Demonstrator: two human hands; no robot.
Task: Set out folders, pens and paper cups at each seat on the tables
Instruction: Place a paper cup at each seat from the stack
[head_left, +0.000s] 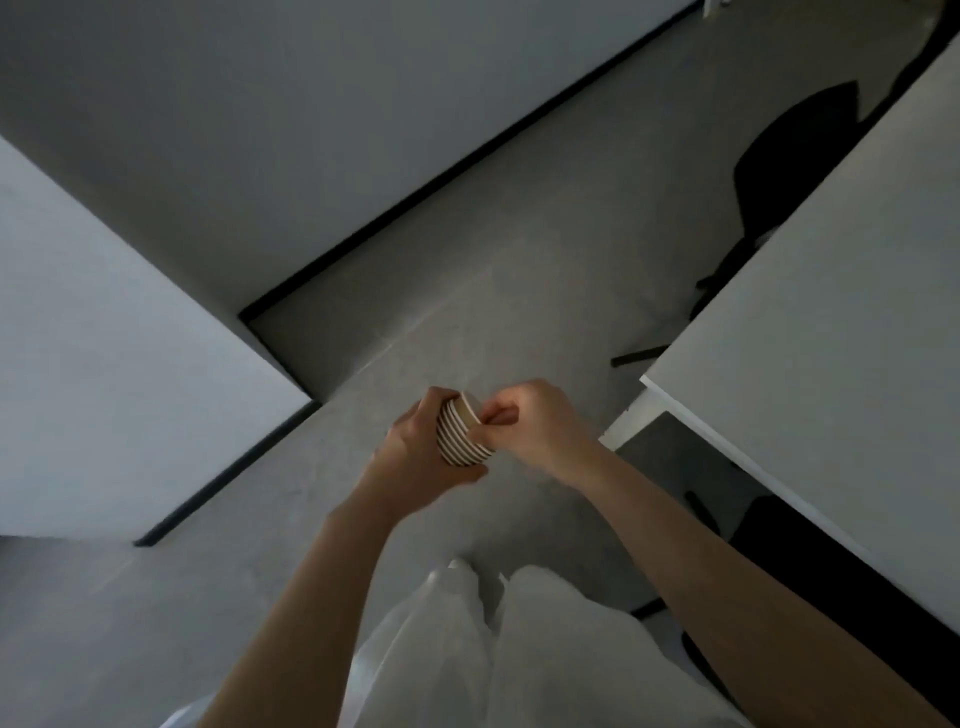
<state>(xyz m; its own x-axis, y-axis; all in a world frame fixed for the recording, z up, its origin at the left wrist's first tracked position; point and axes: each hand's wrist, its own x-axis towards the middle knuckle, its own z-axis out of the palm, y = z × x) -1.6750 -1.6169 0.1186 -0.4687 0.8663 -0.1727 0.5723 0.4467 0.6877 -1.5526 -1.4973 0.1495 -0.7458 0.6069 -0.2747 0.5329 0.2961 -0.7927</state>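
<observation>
Cups (460, 434), a nested stack at frame centre, are gripped by the left hand (415, 457); right fingers (493, 415) pinch the top rim. Separating one appears in hand; next, stand it on the bare surface (831, 322) at right.

Open floor (467, 291) ahead; white table (831, 322) and dark chair (789, 156) crowd the right.

The stack of paper cups (461, 434) is brown with white stripes going round it. The top cup has a white rim. The table (831, 332) is white. The chair (789, 156) under it is black. The floor (467, 260) is grey. The wall (260, 130) is grey-white with a black strip along the bottom. The trousers (519, 649) are white.
</observation>
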